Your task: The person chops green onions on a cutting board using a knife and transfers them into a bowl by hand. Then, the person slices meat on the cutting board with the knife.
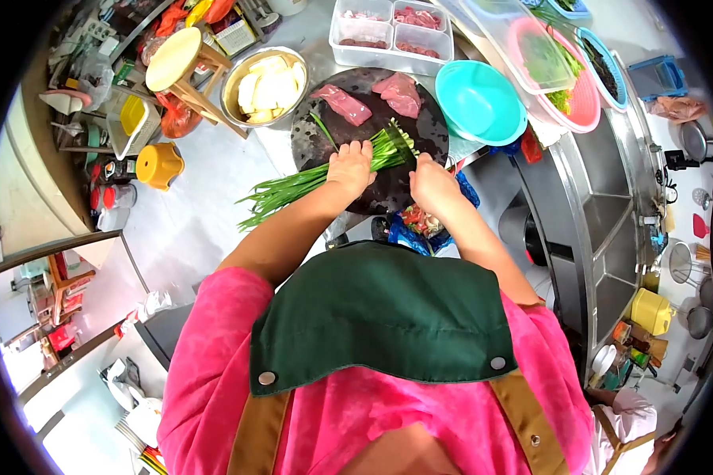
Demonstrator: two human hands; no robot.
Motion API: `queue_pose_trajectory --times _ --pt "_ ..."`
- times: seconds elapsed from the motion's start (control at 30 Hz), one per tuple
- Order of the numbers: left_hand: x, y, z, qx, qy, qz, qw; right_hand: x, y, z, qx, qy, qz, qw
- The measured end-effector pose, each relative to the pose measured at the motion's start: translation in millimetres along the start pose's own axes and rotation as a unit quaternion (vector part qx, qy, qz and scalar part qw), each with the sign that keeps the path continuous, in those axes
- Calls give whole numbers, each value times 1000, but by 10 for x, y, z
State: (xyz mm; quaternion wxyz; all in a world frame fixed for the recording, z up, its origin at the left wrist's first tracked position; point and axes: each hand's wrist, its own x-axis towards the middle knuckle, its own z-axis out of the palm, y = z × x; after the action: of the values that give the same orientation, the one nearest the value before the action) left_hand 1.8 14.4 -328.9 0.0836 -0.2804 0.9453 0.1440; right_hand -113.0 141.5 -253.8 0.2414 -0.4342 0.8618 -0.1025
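Under the left grip, a bunch of long green chive-like stalks lies across the round chopping board; it should be light, bendy, perhaps slippery and easily bruised, best held flat just behind the cut end with fingertips tucked back. That grip is narrowed over the stalks, while the right grip, beside their cut end, is closed, apparently on the mostly hidden handle of a knife. Beyond both grips lie two raw meat pieces; farther past the right grip sits a turquoise basin
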Motion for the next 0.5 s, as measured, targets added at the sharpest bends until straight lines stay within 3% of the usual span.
queue_pose_trajectory --times 0.2,0.3,0.47,0.5 --pt "6 -4 46 -8 17 -2 1000 249 135 380 38 19 25 999" --pt "-2 -28 127 -9 52 4 999 282 244 436 40 52 -6 998" --pt "16 -45 139 -28 67 -30 997 19 200 100 71 144 -45 986" --pt "-10 -37 155 -29 63 -33 997 -101 109 -10 62 126 -49 989"
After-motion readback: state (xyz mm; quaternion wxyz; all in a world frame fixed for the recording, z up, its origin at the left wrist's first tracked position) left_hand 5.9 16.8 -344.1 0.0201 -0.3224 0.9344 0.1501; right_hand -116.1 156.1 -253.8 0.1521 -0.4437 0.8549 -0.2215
